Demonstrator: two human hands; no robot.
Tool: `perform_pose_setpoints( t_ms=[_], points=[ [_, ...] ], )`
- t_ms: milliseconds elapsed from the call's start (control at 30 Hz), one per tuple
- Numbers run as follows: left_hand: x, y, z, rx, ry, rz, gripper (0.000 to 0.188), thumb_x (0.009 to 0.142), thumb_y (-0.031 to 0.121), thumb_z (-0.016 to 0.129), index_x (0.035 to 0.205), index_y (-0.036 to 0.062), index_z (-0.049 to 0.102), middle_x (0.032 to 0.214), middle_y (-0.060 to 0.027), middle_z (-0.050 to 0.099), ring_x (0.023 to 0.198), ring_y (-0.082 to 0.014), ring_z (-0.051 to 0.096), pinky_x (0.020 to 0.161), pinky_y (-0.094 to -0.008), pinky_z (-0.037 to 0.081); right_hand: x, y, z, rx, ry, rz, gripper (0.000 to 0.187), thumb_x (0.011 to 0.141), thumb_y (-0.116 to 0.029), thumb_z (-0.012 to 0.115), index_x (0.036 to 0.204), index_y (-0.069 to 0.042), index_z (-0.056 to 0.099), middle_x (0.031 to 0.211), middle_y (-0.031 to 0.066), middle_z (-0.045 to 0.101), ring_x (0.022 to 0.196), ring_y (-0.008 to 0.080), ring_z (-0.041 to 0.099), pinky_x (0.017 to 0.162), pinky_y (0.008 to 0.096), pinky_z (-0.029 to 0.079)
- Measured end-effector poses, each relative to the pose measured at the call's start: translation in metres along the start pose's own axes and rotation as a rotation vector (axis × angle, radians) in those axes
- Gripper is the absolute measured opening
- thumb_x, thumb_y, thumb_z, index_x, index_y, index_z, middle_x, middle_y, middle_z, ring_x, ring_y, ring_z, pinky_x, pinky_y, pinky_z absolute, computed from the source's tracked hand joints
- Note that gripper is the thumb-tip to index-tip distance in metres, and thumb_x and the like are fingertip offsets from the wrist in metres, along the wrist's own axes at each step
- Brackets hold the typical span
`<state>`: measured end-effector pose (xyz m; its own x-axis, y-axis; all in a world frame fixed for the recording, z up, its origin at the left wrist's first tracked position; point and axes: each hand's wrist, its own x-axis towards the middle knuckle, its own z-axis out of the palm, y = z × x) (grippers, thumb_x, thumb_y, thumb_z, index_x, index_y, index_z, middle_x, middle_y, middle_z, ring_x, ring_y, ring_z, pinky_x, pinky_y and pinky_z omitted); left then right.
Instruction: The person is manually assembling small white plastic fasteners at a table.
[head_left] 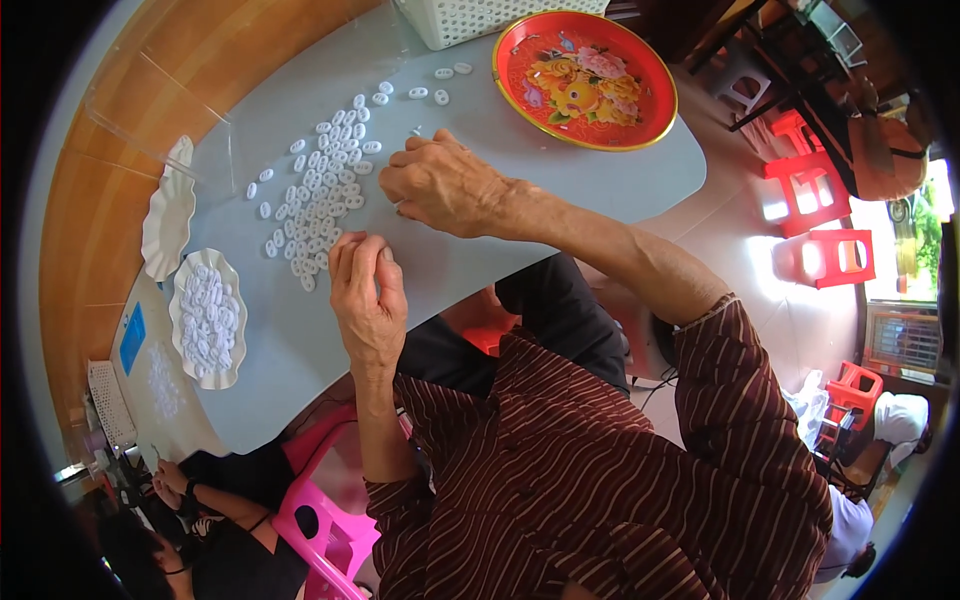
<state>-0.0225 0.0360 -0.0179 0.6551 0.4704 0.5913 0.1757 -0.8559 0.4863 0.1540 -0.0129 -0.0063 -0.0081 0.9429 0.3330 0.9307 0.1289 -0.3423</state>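
Observation:
Many small white oval plastic pieces point(318, 190), each with two dark holes, lie in a loose heap on the grey table point(500, 190). My left hand point(368, 290) rests at the near right edge of the heap, fingers curled and thumb pressed in; whatever it holds is hidden. To the right of the heap, my right hand point(445, 185) is closed low over the table, knuckles up, its fingertips out of sight. A tiny pale bit point(416, 131) shows just beyond its knuckles. A few more oval pieces point(418, 93) lie scattered farther off.
A scalloped cream dish point(238, 370) full of white pieces stands at left, with another such dish point(160, 235) behind it. A red floral tray point(668, 105) and a white perforated basket point(430, 25) sit at the far side. At lower left, a person point(230, 520) sits beside a pink chair point(335, 535).

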Motion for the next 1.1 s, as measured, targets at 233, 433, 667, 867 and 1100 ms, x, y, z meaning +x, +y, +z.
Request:
perform_pose_setpoints(
  t_ms=[233,433,667,867,1100],
  points=[
    [0.009,0.024,-0.018,-0.568,-0.011,-0.639,0.029,0.093,0.023,0.049,0.078,-0.0002,0.056,0.073,-0.0039,0.055,0.072,-0.0105,0.049,0.063,-0.0254,0.037,-0.017,-0.016,-0.007,0.437,0.261,-0.026,0.01,0.073,-0.005,0.067,0.08,-0.007,0.06,0.083,0.0047,0.061,0.079,0.0232,0.057,0.073,0.0363,0.043],
    [0.014,0.028,0.0,-1.108,-0.077,-0.762,0.027,0.094,0.022,0.049,0.082,-0.0005,0.058,0.069,-0.0019,0.05,0.07,-0.0106,0.046,0.068,-0.0246,0.037,-0.038,-0.023,-0.013,0.306,0.493,-0.167,0.02,0.068,-0.001,0.07,0.086,-0.006,0.062,0.085,0.0059,0.062,0.074,0.024,0.056,0.066,0.0337,0.045],
    [0.015,0.036,0.008,-0.795,-0.091,-0.625,0.022,0.093,0.02,0.051,0.091,0.0002,0.059,0.07,-0.0015,0.053,0.071,-0.0098,0.049,0.069,-0.0243,0.04,-0.064,-0.021,-0.011,0.754,0.462,0.132,0.017,0.077,-0.001,0.066,0.094,-0.001,0.063,0.085,0.0072,0.063,0.076,0.0182,0.059,0.069,0.0296,0.049],
    [0.016,0.047,0.016,-0.503,-0.139,-0.412,0.016,0.091,0.013,0.051,0.095,-0.0012,0.058,0.073,-0.0027,0.055,0.065,-0.0114,0.047,0.058,-0.0254,0.04,-0.071,-0.018,-0.015,0.882,0.384,0.298,0.013,0.082,-0.006,0.065,0.093,0.0,0.063,0.082,0.0079,0.065,0.075,0.0135,0.061,0.07,0.028,0.049],
    [0.013,0.044,0.024,-0.417,-0.118,-0.346,0.017,0.088,0.009,0.052,0.097,-0.0037,0.058,0.08,-0.0083,0.06,0.07,-0.0155,0.054,0.065,-0.0282,0.045,-0.074,-0.018,-0.011,0.839,0.459,0.267,0.011,0.08,-0.007,0.066,0.088,0.001,0.061,0.078,0.0105,0.065,0.073,0.021,0.065,0.065,0.0308,0.051]
  ],
)
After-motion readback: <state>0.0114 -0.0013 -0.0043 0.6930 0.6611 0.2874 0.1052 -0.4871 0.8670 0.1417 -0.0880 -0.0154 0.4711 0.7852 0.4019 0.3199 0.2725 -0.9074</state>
